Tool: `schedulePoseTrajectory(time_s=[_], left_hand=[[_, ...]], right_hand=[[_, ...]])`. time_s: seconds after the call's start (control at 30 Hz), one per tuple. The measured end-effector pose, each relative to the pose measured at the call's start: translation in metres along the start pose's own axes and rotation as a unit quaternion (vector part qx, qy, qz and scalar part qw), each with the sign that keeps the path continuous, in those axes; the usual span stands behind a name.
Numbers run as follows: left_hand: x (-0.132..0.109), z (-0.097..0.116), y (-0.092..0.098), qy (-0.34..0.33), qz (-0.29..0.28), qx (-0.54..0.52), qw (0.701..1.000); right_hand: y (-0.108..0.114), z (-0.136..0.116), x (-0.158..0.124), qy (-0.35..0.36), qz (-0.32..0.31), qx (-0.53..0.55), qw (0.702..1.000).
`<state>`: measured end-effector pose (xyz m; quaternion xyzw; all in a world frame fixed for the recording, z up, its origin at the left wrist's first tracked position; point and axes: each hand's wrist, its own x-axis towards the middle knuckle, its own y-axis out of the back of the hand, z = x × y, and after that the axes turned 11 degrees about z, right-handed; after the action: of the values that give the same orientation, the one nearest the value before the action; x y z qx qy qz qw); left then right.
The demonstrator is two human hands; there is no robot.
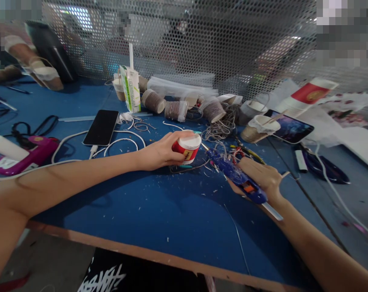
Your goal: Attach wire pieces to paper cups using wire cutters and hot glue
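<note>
My left hand [161,152] is closed around a red and white paper cup [191,147], which lies tilted on its side just over the blue table [168,219]. Finger and thumb press on opposite sides of the cup. In my right hand [259,176] is a blue glue gun [237,174] with a clear glue stick [272,211] coming out of its back end. The gun's metal nozzle points at the cup's right edge, very close to it; whether it touches I cannot tell.
Behind the cup lie a tangle of brown cord [222,125], cord-wrapped cups [153,101] and a drink carton [131,89]. A black phone [101,127] on a white cable and a magenta glue gun [28,156] are at left. Pliers [325,166] and another phone [290,126] lie at right.
</note>
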<state>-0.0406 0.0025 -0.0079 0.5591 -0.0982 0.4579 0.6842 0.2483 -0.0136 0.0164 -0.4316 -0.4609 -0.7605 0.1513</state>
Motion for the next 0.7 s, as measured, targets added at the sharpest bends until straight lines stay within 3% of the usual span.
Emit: schedulePoseTrajectory(time_s=[0.7], left_hand=[[0.0012,0.002,0.0028,-0.002,-0.005,0.01,1.0]], right_hand=[[-0.0026,0.0003,-0.0038,-0.007,0.0,-0.009,1.0]])
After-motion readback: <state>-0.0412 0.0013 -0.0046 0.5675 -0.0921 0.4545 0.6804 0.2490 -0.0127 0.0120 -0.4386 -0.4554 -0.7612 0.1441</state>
